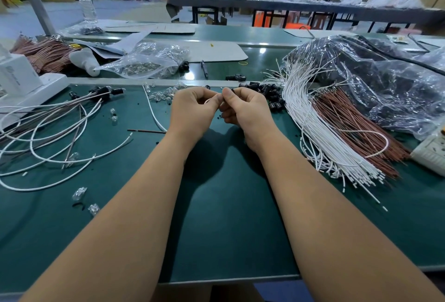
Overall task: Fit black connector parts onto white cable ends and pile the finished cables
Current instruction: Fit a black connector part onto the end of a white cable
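On the left of the green surface [216,217], finished cables [48,133] are lying in loose loops, black ends pointing away. The left hand [192,111] is pinching a white cable end [207,101]; the right hand [243,111] fingers are curling round a black connector part [232,90], its axis hidden. Unfinished white cables [320,133] are fanning rightward.

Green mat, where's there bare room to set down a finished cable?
Barest: the green mat between the forearms, toward the near edge. Crowded: looped white cables at left, the white and brown wire bundle at right, black connector parts beyond the hands.
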A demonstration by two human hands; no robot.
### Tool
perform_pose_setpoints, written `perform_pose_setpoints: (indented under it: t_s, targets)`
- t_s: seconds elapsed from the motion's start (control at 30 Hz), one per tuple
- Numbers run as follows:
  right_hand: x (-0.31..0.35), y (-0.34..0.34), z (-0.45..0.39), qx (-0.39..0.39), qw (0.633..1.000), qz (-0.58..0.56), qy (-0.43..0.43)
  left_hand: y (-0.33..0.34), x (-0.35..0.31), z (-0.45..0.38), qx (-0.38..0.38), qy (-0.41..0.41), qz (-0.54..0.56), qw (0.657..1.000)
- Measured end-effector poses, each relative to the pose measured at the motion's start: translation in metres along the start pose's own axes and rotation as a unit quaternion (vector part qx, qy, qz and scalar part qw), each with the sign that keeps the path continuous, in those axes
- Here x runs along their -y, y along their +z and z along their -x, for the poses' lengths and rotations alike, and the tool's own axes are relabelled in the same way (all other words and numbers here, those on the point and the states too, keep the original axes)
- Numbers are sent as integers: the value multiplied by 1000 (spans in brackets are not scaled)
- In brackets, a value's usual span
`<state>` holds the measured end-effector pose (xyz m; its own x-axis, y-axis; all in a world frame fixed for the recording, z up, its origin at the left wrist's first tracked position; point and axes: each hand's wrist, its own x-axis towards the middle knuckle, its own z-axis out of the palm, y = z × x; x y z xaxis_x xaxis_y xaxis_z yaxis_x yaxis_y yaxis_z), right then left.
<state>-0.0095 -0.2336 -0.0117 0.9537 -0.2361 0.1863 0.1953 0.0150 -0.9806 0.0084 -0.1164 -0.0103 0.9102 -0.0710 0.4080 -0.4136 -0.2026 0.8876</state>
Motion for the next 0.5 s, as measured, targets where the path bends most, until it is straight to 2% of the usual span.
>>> perform_pose_setpoints:
  t_s: [0.17, 0.37, 0.5]
  targets:
    - [2, -1, -2, -12, 999, -31, 14, 0, -2, 1, -4, 25, -14, 1000]
    - [4, -3, -4, -35, 996, -75, 40, -5, -1, -2, 6, 51, -127, 991]
    - [4, -2, -3, -13, 998, -42, 33, -6, -4, -1, 19, 79, -144, 986]
